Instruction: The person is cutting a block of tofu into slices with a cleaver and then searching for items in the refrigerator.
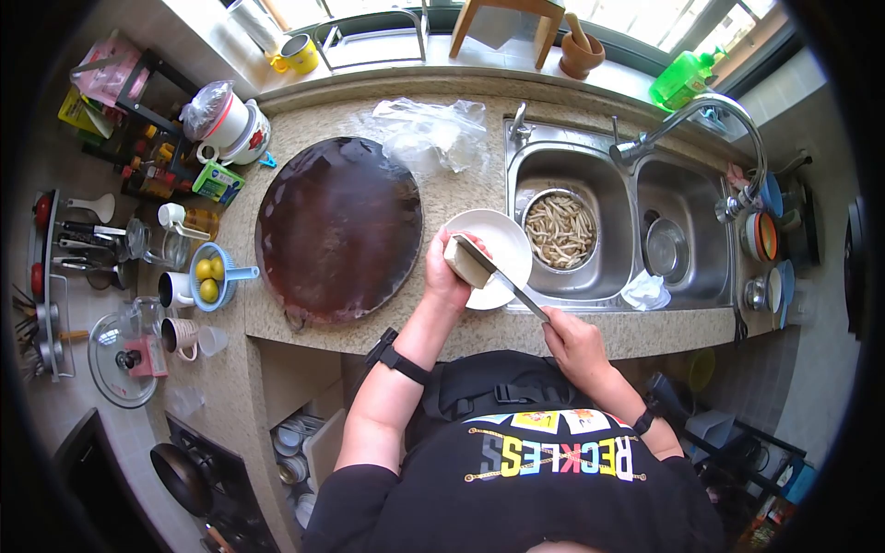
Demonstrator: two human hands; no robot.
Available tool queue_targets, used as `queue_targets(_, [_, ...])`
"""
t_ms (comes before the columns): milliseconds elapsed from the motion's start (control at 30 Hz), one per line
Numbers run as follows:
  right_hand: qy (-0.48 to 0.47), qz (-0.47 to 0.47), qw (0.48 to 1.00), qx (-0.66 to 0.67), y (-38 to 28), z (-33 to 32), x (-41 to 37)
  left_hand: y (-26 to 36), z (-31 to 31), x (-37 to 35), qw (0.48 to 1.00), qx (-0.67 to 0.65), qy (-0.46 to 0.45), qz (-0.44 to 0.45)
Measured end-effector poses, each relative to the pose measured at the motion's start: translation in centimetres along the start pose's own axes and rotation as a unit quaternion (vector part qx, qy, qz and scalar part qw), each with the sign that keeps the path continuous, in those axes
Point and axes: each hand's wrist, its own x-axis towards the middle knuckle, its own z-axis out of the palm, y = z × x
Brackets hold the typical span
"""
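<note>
My left hand [446, 281] is wrapped around a pale white block [467, 266] that looks like tofu, holding it over a white plate [504, 233]. My right hand [575, 347] grips a knife [524, 297] by its handle. The blade slants up and to the left, its far end lying against the block's upper side. Much of the plate's left side is hidden behind my left hand and the block. The plate sits at the counter's front, just left of the sink.
A big round dark cutting board [338, 230] lies to the left, with a clear plastic bag [433, 134] behind it. In the left sink basin [604, 175] stands a bowl of pale strips [560, 230] in liquid. A blue colander [215, 256] with yellow-green fruit is at far left.
</note>
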Motion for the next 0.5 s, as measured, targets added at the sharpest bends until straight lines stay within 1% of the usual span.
queue_targets(233, [-0.011, 0.011, 1.000, 0.015, -0.2, -0.1, 0.3, 0.3, 0.0, 0.4, 1.000, 0.013, -0.005, 0.029])
queue_targets(300, [-0.011, 0.011, 1.000, 0.014, -0.3, 0.0, 0.4, 0.1, -0.3, 0.7, 0.999, 0.016, 0.005, 0.043])
queue_targets(500, [-0.016, 0.018, 1.000, 0.007, -0.2, 0.1, 0.5, 0.1, -0.7, 0.8, 0.999, 0.027, -0.006, 0.042])
